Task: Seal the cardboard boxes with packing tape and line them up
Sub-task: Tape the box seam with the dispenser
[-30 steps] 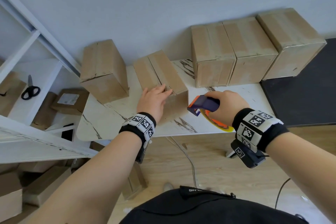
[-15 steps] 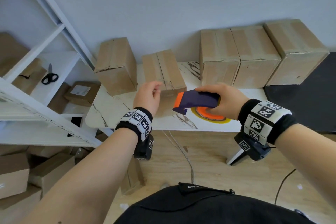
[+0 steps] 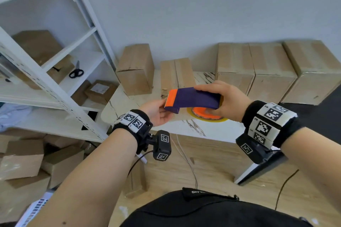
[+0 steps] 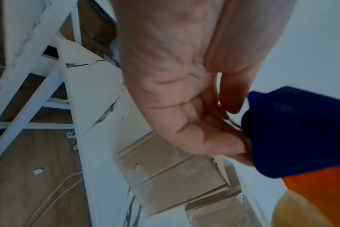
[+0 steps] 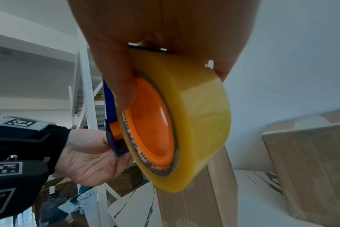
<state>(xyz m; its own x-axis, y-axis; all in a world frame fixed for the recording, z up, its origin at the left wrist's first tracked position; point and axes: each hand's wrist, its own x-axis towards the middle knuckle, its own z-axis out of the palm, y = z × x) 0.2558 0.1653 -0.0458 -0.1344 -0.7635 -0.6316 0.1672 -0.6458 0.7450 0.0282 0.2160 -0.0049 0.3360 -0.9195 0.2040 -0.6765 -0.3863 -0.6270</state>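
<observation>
My right hand grips a tape dispenser with a purple body and an orange toothed end, held above the table's front edge. Its yellow tape roll with an orange core hangs below my fingers. My left hand is turned palm up, thumb and fingers closing on the dispenser's orange end; I cannot make out the tape's free end. Behind the dispenser lies a cardboard box with its seam facing up. Another box stands to its left. Three boxes stand side by side at the back right.
The white marble-pattern table stands against a grey wall. A white shelf unit on the left holds scissors and parcels. Several boxes are piled on the floor below it. A dark surface adjoins the table's right end.
My left hand left the middle box's top and turned palm up to the dispenser's orange end. My right hand lifted the dispenser and levelled it. The head view tilted upward.
</observation>
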